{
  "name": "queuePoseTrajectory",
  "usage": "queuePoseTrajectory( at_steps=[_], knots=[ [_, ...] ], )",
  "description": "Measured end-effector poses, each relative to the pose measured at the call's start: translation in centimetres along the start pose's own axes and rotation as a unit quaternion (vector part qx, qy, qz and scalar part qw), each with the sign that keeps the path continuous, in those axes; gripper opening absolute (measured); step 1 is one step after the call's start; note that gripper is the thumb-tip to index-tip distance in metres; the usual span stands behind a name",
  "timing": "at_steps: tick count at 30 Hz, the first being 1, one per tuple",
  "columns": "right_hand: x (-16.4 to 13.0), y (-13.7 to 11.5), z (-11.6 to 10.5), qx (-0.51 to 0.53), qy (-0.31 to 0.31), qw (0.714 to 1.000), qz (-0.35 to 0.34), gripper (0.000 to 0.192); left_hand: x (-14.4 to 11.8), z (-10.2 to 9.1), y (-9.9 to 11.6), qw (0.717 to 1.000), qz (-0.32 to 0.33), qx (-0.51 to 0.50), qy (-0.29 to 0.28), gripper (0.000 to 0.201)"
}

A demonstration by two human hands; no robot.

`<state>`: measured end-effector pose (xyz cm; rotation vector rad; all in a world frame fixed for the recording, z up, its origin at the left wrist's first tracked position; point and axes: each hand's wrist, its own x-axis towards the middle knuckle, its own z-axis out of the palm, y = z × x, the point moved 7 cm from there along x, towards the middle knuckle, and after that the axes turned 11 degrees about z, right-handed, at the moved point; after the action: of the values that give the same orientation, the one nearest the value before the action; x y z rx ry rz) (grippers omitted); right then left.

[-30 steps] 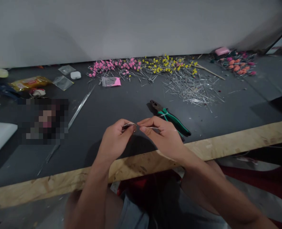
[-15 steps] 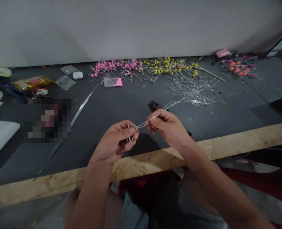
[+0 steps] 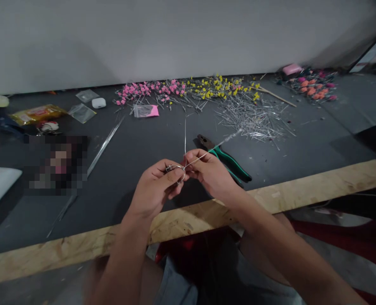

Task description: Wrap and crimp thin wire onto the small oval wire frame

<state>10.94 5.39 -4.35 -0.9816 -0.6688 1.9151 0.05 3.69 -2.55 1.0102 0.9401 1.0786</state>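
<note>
I sit at a wide dark grey surface (image 3: 149,140) with a raw pale wooden front edge (image 3: 302,197) that runs from my 8 o'clock to my 3 o'clock. Straight ahead, at 12 o'clock, a plain white wall (image 3: 162,38) rises directly from the back of the surface, evenly lit and softly shaded toward both ends. At 2 o'clock a dark slanted frame (image 3: 364,48) cuts across the corner, with something brighter behind it; I cannot tell what. Below the edge, at 4 o'clock, lies a dim reddish area (image 3: 343,241). The light is soft and subdued.
</note>
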Motion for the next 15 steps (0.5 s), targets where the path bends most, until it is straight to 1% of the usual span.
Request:
queuePoseTrajectory(
  at_steps=[3, 6, 10, 15],
  knots=[
    [-0.4, 0.1, 0.1, -0.017, 0.012, 1.0, -0.02, 0.008, 0.2, -0.5, 0.3, 0.994, 0.077, 0.056, 0.062, 0.013],
    [-1.1, -0.2, 0.8, -0.035, -0.015, 0.998, -0.042, 0.009, 0.0, -0.6, 0.7, 0.982, 0.121, 0.113, 0.09, 0.011],
    [-1.5, -0.3, 1.0, -0.049, -0.009, 0.997, -0.057, 0.015, -0.3, -0.4, 1.2, 0.973, 0.126, 0.171, 0.095, 0.01],
    [-1.2, 0.1, 0.6, -0.043, -0.002, 0.998, -0.044, 0.021, -0.3, -0.3, 1.0, 0.973, 0.097, 0.193, 0.085, 0.016]
  ],
)
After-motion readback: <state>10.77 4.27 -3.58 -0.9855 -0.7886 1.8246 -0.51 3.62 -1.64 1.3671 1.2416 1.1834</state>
